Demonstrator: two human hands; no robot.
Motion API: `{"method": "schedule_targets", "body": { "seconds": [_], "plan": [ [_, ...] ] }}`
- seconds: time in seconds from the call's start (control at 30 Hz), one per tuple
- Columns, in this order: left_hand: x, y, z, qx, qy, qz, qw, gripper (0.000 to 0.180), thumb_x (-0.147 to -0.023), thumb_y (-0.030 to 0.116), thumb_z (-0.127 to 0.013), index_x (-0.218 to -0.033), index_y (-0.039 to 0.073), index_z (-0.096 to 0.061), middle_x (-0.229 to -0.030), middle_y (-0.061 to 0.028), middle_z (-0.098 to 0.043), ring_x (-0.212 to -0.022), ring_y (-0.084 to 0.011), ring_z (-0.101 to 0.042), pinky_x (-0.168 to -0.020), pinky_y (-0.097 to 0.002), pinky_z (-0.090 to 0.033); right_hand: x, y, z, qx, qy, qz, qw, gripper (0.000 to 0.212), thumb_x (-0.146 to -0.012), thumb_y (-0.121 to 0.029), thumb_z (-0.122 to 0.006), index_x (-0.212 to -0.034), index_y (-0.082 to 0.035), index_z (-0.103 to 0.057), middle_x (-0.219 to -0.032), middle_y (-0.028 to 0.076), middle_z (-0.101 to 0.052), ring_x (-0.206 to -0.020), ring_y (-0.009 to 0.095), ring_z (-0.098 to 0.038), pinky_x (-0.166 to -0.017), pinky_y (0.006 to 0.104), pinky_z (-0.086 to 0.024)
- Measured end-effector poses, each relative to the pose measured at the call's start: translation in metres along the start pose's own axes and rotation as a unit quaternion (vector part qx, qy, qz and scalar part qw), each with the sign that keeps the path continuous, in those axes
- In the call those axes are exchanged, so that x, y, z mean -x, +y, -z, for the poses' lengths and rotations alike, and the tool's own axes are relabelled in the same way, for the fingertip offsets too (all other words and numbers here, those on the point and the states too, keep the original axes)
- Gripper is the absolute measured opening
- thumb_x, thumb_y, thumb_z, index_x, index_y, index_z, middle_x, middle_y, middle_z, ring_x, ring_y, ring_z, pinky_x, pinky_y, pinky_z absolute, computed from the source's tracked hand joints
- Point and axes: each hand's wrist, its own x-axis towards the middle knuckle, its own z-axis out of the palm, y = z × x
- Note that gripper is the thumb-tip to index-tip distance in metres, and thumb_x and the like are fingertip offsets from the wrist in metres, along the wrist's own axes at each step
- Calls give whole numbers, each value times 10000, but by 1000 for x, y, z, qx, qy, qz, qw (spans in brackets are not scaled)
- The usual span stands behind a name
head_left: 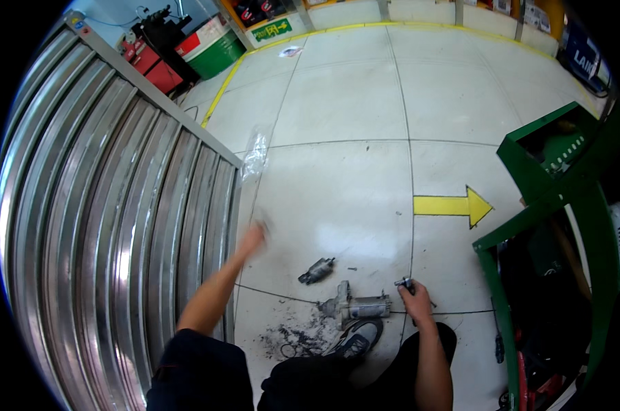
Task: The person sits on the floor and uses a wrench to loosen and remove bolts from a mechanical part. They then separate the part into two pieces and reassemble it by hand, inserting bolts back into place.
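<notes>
- The grey metal motor (363, 307) lies on its side on the pale tiled floor (330, 192), its narrow nose toward nine o'clock; every clock direction below is read from it as the centre.
- At three o'clock, just beyond the motor's blunt end, the right hand (418, 305) pinches a small metal tool (406, 282) between thumb and fingers, apart from the motor.
- At ten o'clock the left hand (253, 237) is over the floor, well away from the motor; it is badly blurred, so I cannot tell whether its fingers are spread or closed, or on anything.
- Between ten and eleven, nearer in, lies a smaller grey cylindrical part (317, 271).
- At twelve, a tiny pin-like piece (352, 268) rests on the tile.
- At eight, black debris (293, 333) is scattered, with a thin ring (288, 350) among it.
- At six, right beside the motor, is a shoe (365, 335).
- Farther out: ribbed metal slats (132, 226) at nine, a yellow floor arrow (450, 205) between one and two, a green metal frame (529, 219) at two.
</notes>
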Motion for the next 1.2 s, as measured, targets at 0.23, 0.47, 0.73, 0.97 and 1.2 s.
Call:
{"method": "schedule_targets", "body": {
  "seconds": [0.23,0.47,0.73,0.97,1.2],
  "plan": [
    [11,116,-1,216,-41,-143,965,609,-929,419,-639,-1386,38,-508,-1192,-175,-666,-1065,-260,-674,-822,-401,-561,16,1,1,-15,-23,-15,1000,229,-944,-215,-638,-999,7,-620,-715,0,-554,-600,89,-484,-526,267,-388],
    [182,272,-123,191,-3,-279,941,476,-934,309,-624,-1340,65,-569,-1257,-185,-632,-1109,-353,-621,-959,-428,-494,22,-2,24,-54,39,-24,997,335,-1024,-290,-525,-1198,-10,-584,-735,-10,-514,-606,77,-455,-503,241,-379],
    [221,296,-178,5,-60,-405,912,694,-851,409,-714,-1441,137,-472,-1433,-214,-471,-1333,-396,-440,-1092,-501,-366,27,21,28,-234,67,-132,961,369,-1051,-389,-457,-1236,-82,-543,-634,-29,-409,-476,84,-373,-422,263,-330],
    [200,303,-209,-18,18,-386,922,711,-810,438,-741,-1431,206,-481,-1301,-210,-534,-1155,-371,-560,-947,-461,-438,39,29,8,19,13,-140,990,385,-1038,-368,-474,-1134,-9,-577,-653,27,-492,-494,137,-481,-423,314,-402],
    [190,310,-198,-67,-35,-342,937,659,-789,483,-738,-1368,252,-525,-1009,-165,-638,-956,-345,-629,-854,-437,-458,32,39,9,51,1,-178,983,402,-1046,-335,-452,-1107,39,-585,-698,57,-542,-533,183,-537,-452,333,-459]
  ]
}}
